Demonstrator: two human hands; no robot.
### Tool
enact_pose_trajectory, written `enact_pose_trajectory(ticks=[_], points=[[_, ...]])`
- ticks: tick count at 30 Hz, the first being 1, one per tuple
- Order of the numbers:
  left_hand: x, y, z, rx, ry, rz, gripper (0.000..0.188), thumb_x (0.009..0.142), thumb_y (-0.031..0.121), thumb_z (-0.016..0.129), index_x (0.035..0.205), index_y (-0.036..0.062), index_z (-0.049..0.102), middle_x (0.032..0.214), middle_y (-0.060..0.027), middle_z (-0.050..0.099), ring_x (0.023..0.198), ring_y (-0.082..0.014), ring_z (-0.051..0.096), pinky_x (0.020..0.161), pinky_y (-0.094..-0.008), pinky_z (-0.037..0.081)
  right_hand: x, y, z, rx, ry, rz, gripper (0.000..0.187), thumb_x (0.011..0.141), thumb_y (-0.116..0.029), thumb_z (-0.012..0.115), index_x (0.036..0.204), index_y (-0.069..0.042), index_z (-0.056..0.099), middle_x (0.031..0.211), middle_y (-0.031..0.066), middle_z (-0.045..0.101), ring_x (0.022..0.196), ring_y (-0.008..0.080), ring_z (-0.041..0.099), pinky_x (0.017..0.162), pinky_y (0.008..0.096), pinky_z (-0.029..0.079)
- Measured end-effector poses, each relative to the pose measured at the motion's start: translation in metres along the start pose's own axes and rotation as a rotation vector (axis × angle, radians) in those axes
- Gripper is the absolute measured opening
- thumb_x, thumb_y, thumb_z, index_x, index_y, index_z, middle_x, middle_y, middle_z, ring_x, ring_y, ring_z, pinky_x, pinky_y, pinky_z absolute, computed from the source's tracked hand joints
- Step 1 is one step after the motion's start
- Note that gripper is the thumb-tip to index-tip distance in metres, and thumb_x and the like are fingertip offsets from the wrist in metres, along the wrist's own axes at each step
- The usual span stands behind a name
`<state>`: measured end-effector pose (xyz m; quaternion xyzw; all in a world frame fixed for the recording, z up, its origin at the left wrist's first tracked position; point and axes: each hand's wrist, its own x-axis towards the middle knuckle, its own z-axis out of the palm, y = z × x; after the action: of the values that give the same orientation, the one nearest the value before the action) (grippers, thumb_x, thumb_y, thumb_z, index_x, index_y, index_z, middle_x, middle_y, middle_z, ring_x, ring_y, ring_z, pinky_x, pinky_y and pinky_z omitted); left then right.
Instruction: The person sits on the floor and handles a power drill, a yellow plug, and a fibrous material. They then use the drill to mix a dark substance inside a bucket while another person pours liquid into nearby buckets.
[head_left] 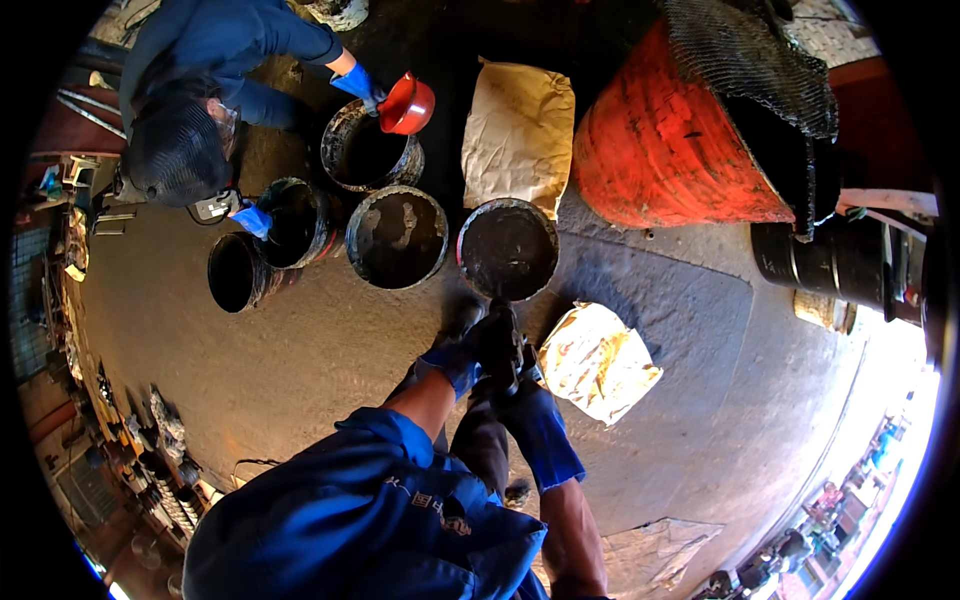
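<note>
My hands, both in blue gloves, are together in front of my body at the near side of a round bucket (461, 243) with dark contents. My left hand (458, 362) and my right hand (530, 405) are closed around a dark handheld tool (505, 345). Its upper end reaches the bucket's near rim; its kind is too dark to make out. To the left of this bucket stands another one (352, 250) with dark contents and a pale streak. A crumpled paper sack (600, 365) lies on the floor right of my hands.
A person (180, 150) in blue gloves leans over several buckets (228, 275) at the left, holding a red dipper (407, 104). Behind my bucket lies a brown paper sack (518, 130). A large red drum (670, 130) with mesh and a black barrel (825, 265) stand right.
</note>
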<state>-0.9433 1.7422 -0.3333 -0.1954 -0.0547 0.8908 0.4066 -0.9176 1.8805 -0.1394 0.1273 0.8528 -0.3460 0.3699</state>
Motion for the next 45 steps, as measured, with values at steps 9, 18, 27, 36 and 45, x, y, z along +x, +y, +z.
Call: enact_pose_trajectory(ticks=[9,18,27,36,45], points=[[-0.011,0.002,0.02,-0.005,0.087,0.061,0.025,0.097,0.04,0.055,0.105,0.0162,0.06,0.081,-0.0051,0.063,0.066,-0.0186,0.062,0.061,-0.0353,0.054,0.002,-0.005,0.003,-0.012,-0.018,-0.001,0.044,0.085,-0.039,0.069,0.116,-0.009,0.065,0.098,0.02,0.072,0.094,0.0354,0.07,0.078,0.0425,0.055],[-0.01,0.004,0.04,0.073,-0.044,0.172,0.018,0.098,0.038,0.053,0.093,0.0205,0.055,0.075,-0.0011,0.056,0.062,-0.0148,0.058,0.058,-0.0322,0.051,0.006,-0.009,0.005,-0.024,-0.029,-0.006,0.046,0.084,-0.039,0.071,0.119,-0.008,0.064,0.1,0.0198,0.072,0.095,0.0338,0.07,0.079,0.0414,0.056],[-0.007,0.004,0.032,-0.008,0.111,0.162,0.013,0.098,0.037,0.052,0.101,0.0248,0.056,0.074,0.0015,0.052,0.062,-0.0145,0.053,0.057,-0.0338,0.047,0.009,-0.005,0.008,-0.028,-0.027,-0.008,0.049,0.083,-0.039,0.072,0.121,-0.008,0.064,0.101,0.0197,0.073,0.096,0.0323,0.071,0.08,0.0402,0.056],[0.001,0.007,0.054,-0.234,-0.079,0.138,0.004,0.097,0.031,0.056,0.095,0.0274,0.054,0.07,0.0054,0.045,0.06,-0.0091,0.045,0.055,-0.0305,0.042,0.012,0.001,0.007,-0.018,-0.019,-0.036,0.045,0.084,-0.046,0.065,0.11,-0.008,0.068,0.093,0.0234,0.071,0.09,0.0421,0.068,0.074,0.0484,0.054],[-0.006,0.003,0.069,-0.228,0.024,0.132,0.016,0.097,0.031,0.054,0.082,0.0287,0.051,0.061,0.0096,0.037,0.05,-0.0049,0.037,0.047,-0.027,0.034,0.003,-0.012,-0.001,0.014,-0.029,-0.001,0.043,0.084,-0.043,0.066,0.109,-0.008,0.068,0.096,0.0231,0.071,0.092,0.0412,0.068,0.074,0.0477,0.054]])
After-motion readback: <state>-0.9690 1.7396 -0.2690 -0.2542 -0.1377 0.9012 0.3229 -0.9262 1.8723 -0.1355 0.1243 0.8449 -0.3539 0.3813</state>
